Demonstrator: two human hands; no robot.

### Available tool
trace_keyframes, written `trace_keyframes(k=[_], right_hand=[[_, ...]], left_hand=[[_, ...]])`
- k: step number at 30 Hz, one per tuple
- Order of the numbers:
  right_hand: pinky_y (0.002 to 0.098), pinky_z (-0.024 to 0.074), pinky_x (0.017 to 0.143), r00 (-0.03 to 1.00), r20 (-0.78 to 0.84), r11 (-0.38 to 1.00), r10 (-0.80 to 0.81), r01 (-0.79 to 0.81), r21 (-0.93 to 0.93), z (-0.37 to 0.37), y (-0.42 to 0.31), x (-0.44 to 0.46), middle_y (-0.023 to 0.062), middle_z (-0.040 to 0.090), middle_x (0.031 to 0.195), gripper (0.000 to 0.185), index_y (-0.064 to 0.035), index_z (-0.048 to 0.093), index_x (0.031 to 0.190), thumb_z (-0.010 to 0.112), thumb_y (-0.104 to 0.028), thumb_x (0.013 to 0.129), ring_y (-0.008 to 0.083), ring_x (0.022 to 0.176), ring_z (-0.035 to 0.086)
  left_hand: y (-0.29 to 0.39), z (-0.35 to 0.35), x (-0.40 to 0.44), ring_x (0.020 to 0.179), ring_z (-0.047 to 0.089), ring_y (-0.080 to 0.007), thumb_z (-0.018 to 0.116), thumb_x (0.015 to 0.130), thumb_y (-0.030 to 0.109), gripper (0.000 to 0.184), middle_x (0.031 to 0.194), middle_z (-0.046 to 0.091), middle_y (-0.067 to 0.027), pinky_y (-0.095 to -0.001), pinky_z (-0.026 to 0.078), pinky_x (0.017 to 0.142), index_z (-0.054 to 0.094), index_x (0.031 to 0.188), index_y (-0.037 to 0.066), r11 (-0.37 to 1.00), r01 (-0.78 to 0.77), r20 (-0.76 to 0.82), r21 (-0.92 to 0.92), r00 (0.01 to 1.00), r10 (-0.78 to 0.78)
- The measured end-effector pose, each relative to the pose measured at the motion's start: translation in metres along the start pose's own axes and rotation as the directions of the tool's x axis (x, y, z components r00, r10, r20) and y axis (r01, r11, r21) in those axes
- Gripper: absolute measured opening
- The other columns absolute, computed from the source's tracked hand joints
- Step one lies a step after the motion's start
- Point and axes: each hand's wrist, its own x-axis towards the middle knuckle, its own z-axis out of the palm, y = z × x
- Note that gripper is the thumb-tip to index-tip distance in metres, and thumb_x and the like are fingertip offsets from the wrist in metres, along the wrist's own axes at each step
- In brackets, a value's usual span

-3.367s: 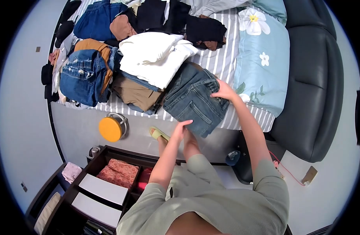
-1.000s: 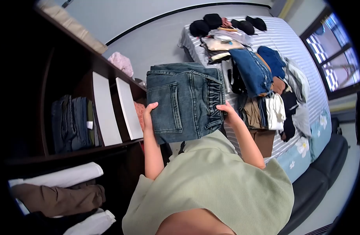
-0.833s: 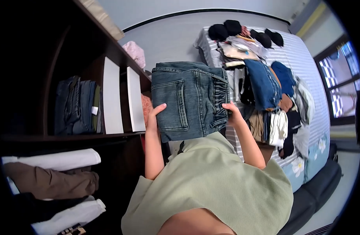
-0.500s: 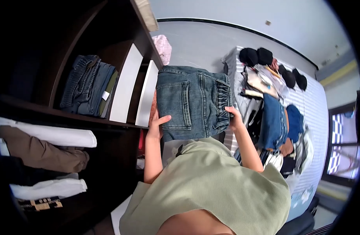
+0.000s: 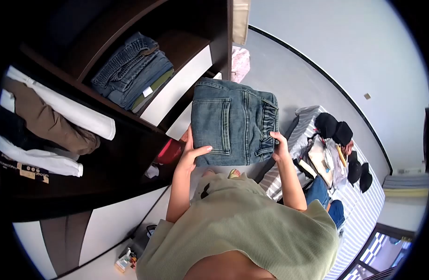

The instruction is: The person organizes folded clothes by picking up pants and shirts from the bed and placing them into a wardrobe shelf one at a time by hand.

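A folded pair of blue jeans (image 5: 233, 122) is held up in front of my body, a back pocket and the gathered elastic waistband showing. My left hand (image 5: 192, 150) grips the lower left edge, thumb on top and the other fingers underneath. On the waistband side, my right hand (image 5: 279, 144) is closed round the right edge with its thumb on top. To the left, a stack of folded jeans (image 5: 132, 70) lies in a wardrobe compartment, with an olive-green folded garment (image 5: 153, 88) at its right side.
The dark wardrobe (image 5: 125, 154) fills the left, with white drawer fronts (image 5: 179, 86) and hanging clothes (image 5: 51, 116) below the stack. On the right stands a bed (image 5: 359, 214) with a striped sheet, black caps (image 5: 333, 128) and piled clothes. Small items (image 5: 125, 260) lie on the floor at lower left.
My view has turned left, toward the wardrobe, so the bed has shifted right and lower in view. Both hands keep the same hold on the jeans.
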Motion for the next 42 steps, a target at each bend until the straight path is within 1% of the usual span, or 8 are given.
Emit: trace_keyframes(k=[8,15,19,26,30,33,36,42], right_hand=[[0.0417,0.0449,0.09,0.973,0.232,0.997,0.011,0.008,-0.079,0.059,-0.025,0.034,0.0123,0.057,0.11,0.058,-0.0023,0.045,0.121,0.063,-0.017,0.068,0.0258,0.099,0.056],[0.0396,0.0579,0.068,0.953,0.302,0.99,0.038,-0.078,0.12,0.117,-0.027,0.075,0.0172,0.065,0.091,0.035,0.0057,0.054,0.104,0.06,-0.014,0.076,0.0265,0.075,0.066],[0.0353,0.0574,0.064,0.975,0.223,0.999,-0.004,0.013,-0.039,0.154,-0.028,0.072,0.0136,0.065,0.085,0.035,0.005,0.056,0.101,0.061,-0.016,0.073,0.0241,0.069,0.065],[0.0405,0.0519,0.077,0.975,0.198,0.984,-0.097,0.064,0.165,0.196,-0.021,0.083,0.0137,0.065,0.091,0.038,0.0009,0.059,0.101,0.058,-0.019,0.069,0.0283,0.078,0.063],[0.0415,0.0507,0.08,0.947,0.28,0.961,-0.156,0.08,0.264,0.21,-0.022,0.099,0.0139,0.065,0.096,0.036,0.0,0.06,0.102,0.056,-0.019,0.071,0.0295,0.083,0.063],[0.0426,0.0497,0.083,0.933,0.326,0.955,-0.155,0.056,0.292,0.228,-0.03,0.11,0.0146,0.065,0.097,0.037,0.0002,0.06,0.103,0.055,-0.019,0.072,0.0301,0.085,0.063],[0.0435,0.0486,0.085,0.906,0.389,0.955,-0.168,0.052,0.291,0.239,-0.036,0.12,0.015,0.064,0.1,0.039,0.0003,0.057,0.107,0.055,-0.018,0.073,0.0302,0.088,0.062],[0.0421,0.0496,0.084,0.892,0.418,0.96,-0.173,0.058,0.275,0.257,-0.043,0.158,0.0139,0.064,0.101,0.04,-0.0011,0.056,0.11,0.055,-0.016,0.073,0.0294,0.089,0.062]], left_hand=[[0.039,-0.013,0.014,0.119,0.04,-0.0236,0.063,0.055,0.005,0.094,0.127,0.043,-0.0114,-0.0326,0.031,0.1,0.022,0.14,0.006,0.983,-0.18,-0.155,0.021,0.971,0.181],[0.085,-0.062,0.036,0.119,0.04,-0.0233,0.061,0.053,0.006,0.096,0.129,0.041,-0.0122,-0.0304,0.031,0.099,0.022,0.14,0.004,0.932,-0.357,0.052,0.059,0.934,0.354],[0.109,-0.073,0.038,0.123,0.037,-0.0238,0.062,0.064,0.013,0.088,0.135,0.037,-0.013,-0.0317,0.029,0.101,0.022,0.142,0.004,0.944,-0.327,0.01,0.03,0.945,0.327],[0.155,-0.079,0.066,0.123,0.037,-0.0194,0.041,0.093,0.035,0.057,0.136,0.039,-0.0123,-0.0292,0.025,0.104,0.033,0.136,-0.002,0.873,-0.477,-0.005,0.105,0.877,0.48],[0.167,-0.091,0.088,0.104,0.053,-0.0138,0.042,0.094,0.009,0.033,0.117,0.055,-0.0086,-0.0243,0.04,0.09,0.048,0.123,-0.005,0.874,-0.486,-0.136,0.021,0.864,0.484],[0.179,-0.106,0.107,0.107,0.053,-0.0176,0.055,0.084,0.0,0.033,0.118,0.056,-0.008,-0.028,0.041,0.092,0.054,0.117,-0.002,0.812,-0.514,-0.046,0.276,0.837,0.546],[0.202,-0.113,0.112,0.114,0.05,-0.0237,0.061,0.075,-0.004,0.038,0.121,0.055,-0.0063,-0.0335,0.041,0.095,0.059,0.112,0.003,0.004,-0.434,0.247,0.901,0.521,0.817],[0.22,-0.118,0.128,0.119,0.042,-0.0324,0.059,0.076,0.008,0.044,0.13,0.047,-0.0056,-0.0455,0.036,0.099,0.057,0.119,0.01,-0.386,-0.005,0.334,0.923,0.509,0.793]])
